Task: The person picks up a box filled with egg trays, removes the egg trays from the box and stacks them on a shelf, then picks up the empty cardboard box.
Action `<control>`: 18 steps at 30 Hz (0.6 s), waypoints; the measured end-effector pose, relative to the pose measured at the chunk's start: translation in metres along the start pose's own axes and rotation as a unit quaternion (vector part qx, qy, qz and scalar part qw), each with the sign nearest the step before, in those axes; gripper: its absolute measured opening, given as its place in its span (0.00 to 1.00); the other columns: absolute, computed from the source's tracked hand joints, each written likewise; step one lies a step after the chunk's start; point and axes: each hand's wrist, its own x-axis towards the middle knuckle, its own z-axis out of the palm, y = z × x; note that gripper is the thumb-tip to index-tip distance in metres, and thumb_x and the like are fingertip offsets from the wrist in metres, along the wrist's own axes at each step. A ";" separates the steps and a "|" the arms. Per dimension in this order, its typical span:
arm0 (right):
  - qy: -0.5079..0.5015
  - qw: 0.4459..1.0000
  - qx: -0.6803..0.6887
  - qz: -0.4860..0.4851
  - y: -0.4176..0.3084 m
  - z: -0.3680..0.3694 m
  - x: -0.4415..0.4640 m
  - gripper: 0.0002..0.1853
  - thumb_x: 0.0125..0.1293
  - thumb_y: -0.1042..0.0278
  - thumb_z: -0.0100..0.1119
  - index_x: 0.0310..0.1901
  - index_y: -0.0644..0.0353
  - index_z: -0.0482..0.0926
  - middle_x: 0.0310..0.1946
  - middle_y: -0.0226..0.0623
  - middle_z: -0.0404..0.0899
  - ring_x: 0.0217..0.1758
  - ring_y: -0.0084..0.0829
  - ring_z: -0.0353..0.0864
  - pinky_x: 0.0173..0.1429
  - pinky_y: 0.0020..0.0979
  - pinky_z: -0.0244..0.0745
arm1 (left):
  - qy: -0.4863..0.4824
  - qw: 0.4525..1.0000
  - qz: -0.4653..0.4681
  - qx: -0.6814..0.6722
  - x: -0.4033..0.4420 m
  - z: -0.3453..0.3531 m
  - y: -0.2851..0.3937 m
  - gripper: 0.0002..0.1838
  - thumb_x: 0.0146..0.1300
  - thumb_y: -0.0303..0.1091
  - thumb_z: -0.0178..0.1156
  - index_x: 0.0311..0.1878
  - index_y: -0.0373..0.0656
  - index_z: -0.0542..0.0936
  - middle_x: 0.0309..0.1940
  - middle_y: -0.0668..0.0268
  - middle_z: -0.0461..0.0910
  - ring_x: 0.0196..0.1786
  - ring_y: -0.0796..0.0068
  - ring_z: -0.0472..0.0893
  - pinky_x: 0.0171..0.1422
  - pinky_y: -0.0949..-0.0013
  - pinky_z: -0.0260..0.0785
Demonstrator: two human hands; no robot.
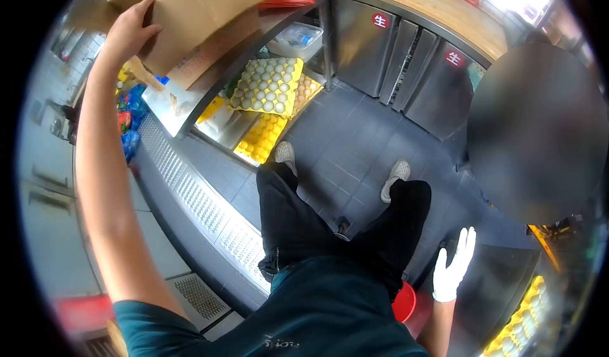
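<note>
My left hand (131, 32), bare, is at the upper left with its fingers closed on the edge of a cardboard box (196, 16). The box stands tilted on a metal counter (166, 106). On the lower right, my right hand (454, 266) wears a white glove and is raised, its fingers stretched out with nothing in them. Below the counter, a yellow tray of pale eggs (268, 85) lies on top of a tray of brown eggs (306, 94), beside yellow egg trays (260, 138).
Steel cabinets (361, 45) line the far side under a wooden board (431, 5). A red bucket (404, 302) stands near my right forearm. Another egg tray (521, 319) is at the lower right. Blue and red bags (130, 119) lie at the left. A large blurred shape covers the right.
</note>
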 end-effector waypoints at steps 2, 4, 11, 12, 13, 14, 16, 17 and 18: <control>-0.010 1.000 0.003 -0.004 -0.005 0.003 0.002 0.34 0.69 0.71 0.62 0.78 0.62 0.70 0.82 0.54 0.63 0.86 0.55 0.60 0.86 0.50 0.55 | 0.038 0.998 0.008 0.058 0.000 0.013 -0.017 0.27 0.61 0.22 0.69 0.66 0.35 0.80 0.66 0.49 0.81 0.68 0.46 0.80 0.73 0.54 0.72; -0.008 1.000 0.012 -0.009 -0.007 0.009 0.002 0.34 0.69 0.71 0.62 0.78 0.63 0.70 0.82 0.54 0.63 0.86 0.55 0.60 0.86 0.51 0.55 | 0.062 0.990 0.076 0.102 0.003 0.029 -0.056 0.28 0.63 0.22 0.67 0.68 0.38 0.79 0.69 0.52 0.79 0.69 0.48 0.79 0.75 0.54 0.73; -0.020 1.000 -0.002 -0.006 -0.010 -0.008 -0.019 0.34 0.71 0.69 0.60 0.79 0.65 0.68 0.82 0.55 0.62 0.85 0.56 0.60 0.87 0.51 0.53 | 0.133 0.987 0.042 -0.080 -0.029 0.051 -0.029 0.18 0.68 0.27 0.65 0.61 0.41 0.85 0.62 0.56 0.84 0.64 0.49 0.83 0.70 0.56 0.75; -0.022 1.000 0.012 -0.003 -0.012 -0.008 -0.021 0.34 0.72 0.69 0.59 0.79 0.65 0.67 0.82 0.55 0.62 0.85 0.55 0.60 0.87 0.51 0.53 | 0.191 0.977 0.059 -0.070 -0.038 0.047 -0.029 0.16 0.70 0.29 0.66 0.59 0.42 0.86 0.58 0.56 0.86 0.62 0.50 0.84 0.68 0.58 0.76; -0.021 1.000 0.010 -0.006 -0.010 -0.007 -0.024 0.34 0.72 0.69 0.58 0.79 0.66 0.68 0.82 0.55 0.62 0.85 0.56 0.60 0.87 0.51 0.54 | 0.247 0.962 0.101 -0.052 -0.045 0.044 -0.032 0.17 0.70 0.31 0.66 0.61 0.42 0.85 0.59 0.55 0.85 0.63 0.51 0.83 0.69 0.58 0.76; -0.022 1.000 0.004 -0.005 -0.012 -0.009 -0.024 0.34 0.73 0.69 0.58 0.79 0.66 0.68 0.82 0.55 0.61 0.85 0.56 0.60 0.86 0.51 0.54 | 0.295 0.951 0.091 -0.025 -0.053 0.038 -0.030 0.18 0.70 0.31 0.67 0.62 0.42 0.84 0.61 0.55 0.85 0.64 0.52 0.83 0.70 0.57 0.75; -0.025 1.000 -0.004 -0.003 -0.016 -0.013 -0.025 0.33 0.73 0.68 0.58 0.78 0.67 0.68 0.82 0.55 0.61 0.85 0.56 0.60 0.86 0.50 0.54 | 0.350 0.936 0.044 -0.016 -0.070 0.037 -0.030 0.22 0.70 0.32 0.67 0.66 0.41 0.82 0.66 0.55 0.82 0.69 0.53 0.80 0.74 0.56 0.73; -0.026 1.000 -0.007 -0.001 -0.016 -0.017 -0.027 0.33 0.73 0.68 0.58 0.78 0.67 0.68 0.82 0.55 0.61 0.85 0.56 0.60 0.86 0.50 0.55 | 0.367 0.929 0.033 -0.042 -0.078 0.042 -0.031 0.24 0.71 0.33 0.67 0.69 0.40 0.79 0.68 0.53 0.80 0.71 0.52 0.78 0.77 0.56 0.70; -0.028 1.000 -0.011 0.001 -0.017 -0.020 -0.028 0.33 0.73 0.68 0.58 0.78 0.67 0.68 0.82 0.56 0.61 0.85 0.56 0.60 0.86 0.50 0.55 | 0.381 0.923 0.011 -0.047 -0.088 0.048 -0.033 0.26 0.72 0.34 0.66 0.71 0.39 0.78 0.69 0.52 0.79 0.73 0.52 0.76 0.78 0.55 0.68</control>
